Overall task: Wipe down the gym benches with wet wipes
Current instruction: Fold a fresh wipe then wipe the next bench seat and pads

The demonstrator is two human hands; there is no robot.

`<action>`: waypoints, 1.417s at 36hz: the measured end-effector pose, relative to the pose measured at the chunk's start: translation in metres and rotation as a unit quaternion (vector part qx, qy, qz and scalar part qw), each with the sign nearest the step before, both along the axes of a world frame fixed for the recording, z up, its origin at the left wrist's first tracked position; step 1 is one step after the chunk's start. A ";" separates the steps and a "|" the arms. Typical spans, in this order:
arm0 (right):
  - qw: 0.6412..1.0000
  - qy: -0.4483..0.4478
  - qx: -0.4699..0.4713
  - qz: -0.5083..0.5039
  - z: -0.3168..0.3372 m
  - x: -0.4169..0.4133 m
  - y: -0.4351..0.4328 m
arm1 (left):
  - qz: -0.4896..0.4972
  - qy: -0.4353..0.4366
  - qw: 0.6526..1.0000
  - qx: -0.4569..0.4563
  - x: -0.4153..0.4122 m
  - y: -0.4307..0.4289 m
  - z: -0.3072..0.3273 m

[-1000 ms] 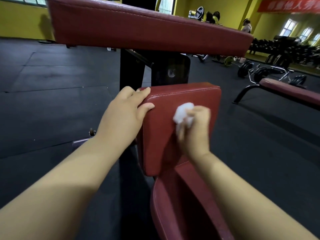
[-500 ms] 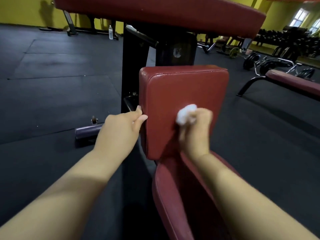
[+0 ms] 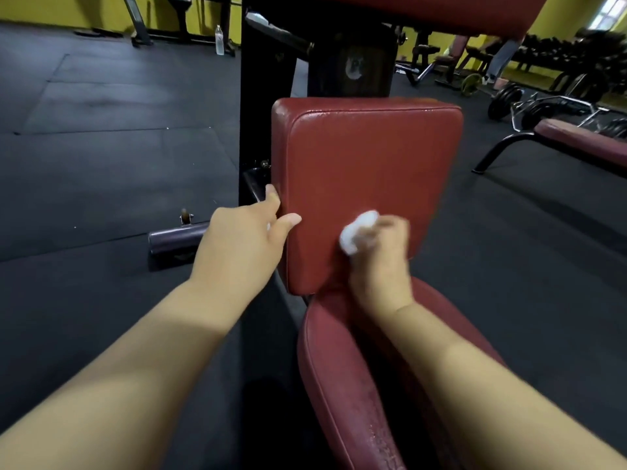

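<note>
Black post point(image 3: 261, 123) close behind pad point(image 3: 373, 171)

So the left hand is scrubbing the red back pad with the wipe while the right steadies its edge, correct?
Hands swapped. In the head view the right hand presses the wipe on the red back pad; the left hand steadies its edge.

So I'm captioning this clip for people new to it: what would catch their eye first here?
The upright red pad at centre dominates. Low on its face the right hand presses a crumpled white wipe, while the left hand grips the pad's left edge. Below, the worn red seat runs toward the camera.
</note>
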State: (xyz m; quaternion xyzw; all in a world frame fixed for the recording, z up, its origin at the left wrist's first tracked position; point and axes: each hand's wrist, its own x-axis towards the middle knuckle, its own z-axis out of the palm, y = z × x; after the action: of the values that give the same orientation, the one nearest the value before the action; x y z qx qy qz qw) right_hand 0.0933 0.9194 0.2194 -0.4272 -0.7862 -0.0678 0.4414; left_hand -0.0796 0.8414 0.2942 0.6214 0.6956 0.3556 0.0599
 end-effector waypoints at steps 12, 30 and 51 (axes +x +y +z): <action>0.988 0.067 -0.099 -0.103 -0.016 -0.012 -0.016 | 0.043 0.051 0.998 0.010 0.008 0.003 -0.004; 0.906 0.143 -0.260 -0.301 -0.008 0.082 0.035 | 0.049 -0.051 0.997 -0.015 0.015 -0.005 -0.037; 0.952 -0.114 -0.279 0.058 -0.006 -0.014 -0.064 | -0.015 0.056 0.988 -0.140 0.000 -0.012 -0.012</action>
State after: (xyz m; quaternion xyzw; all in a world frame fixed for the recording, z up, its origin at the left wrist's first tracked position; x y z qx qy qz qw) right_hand 0.0797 0.8557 0.2134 -0.4769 -0.8420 0.1319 0.2150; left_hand -0.0793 0.8296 0.2823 0.6362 0.7313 0.2182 0.1131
